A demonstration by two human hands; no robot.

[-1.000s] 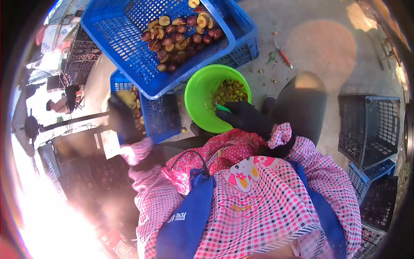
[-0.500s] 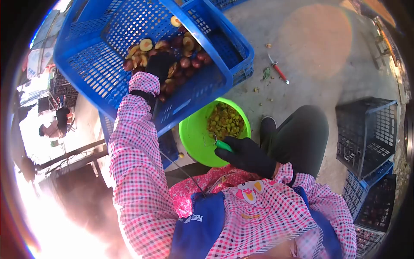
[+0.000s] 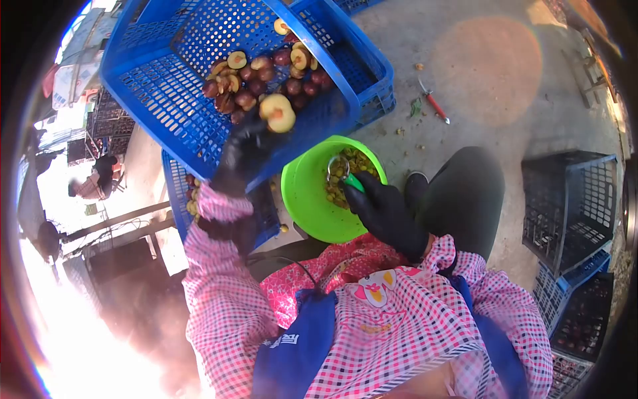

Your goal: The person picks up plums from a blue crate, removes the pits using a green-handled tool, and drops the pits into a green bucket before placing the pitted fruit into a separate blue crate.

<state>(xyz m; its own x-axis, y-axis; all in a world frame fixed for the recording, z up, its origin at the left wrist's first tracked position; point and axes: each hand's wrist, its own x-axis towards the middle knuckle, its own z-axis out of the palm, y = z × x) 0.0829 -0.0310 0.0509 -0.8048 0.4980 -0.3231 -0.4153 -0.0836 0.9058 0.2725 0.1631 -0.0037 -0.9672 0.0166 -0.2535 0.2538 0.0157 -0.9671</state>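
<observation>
"Black-gloved, posed how?"

"Forward over blue crate's [image 3: 143,86] near rim with left hand [image 3: 246,147], holding one cut fruit [image 3: 278,114]; curled with right hand [image 3: 389,211] round one green-handled tool [image 3: 354,182] above one green bucket [image 3: 302,193]."

Grey flr [image 3: 372,143] w/ harsh glare [image 3: 86,346] lwr L, blk crate [image 3: 545,213] R.

Glare's [image 3: 86,339] totally blowing out the lower left, a round flare's [image 3: 488,70] glowing over the floor [image 3: 389,50], the left hand [image 3: 249,147] is looking blurry, and the fisheye's bending stuff toward those black edges [image 3: 10,199].
</observation>
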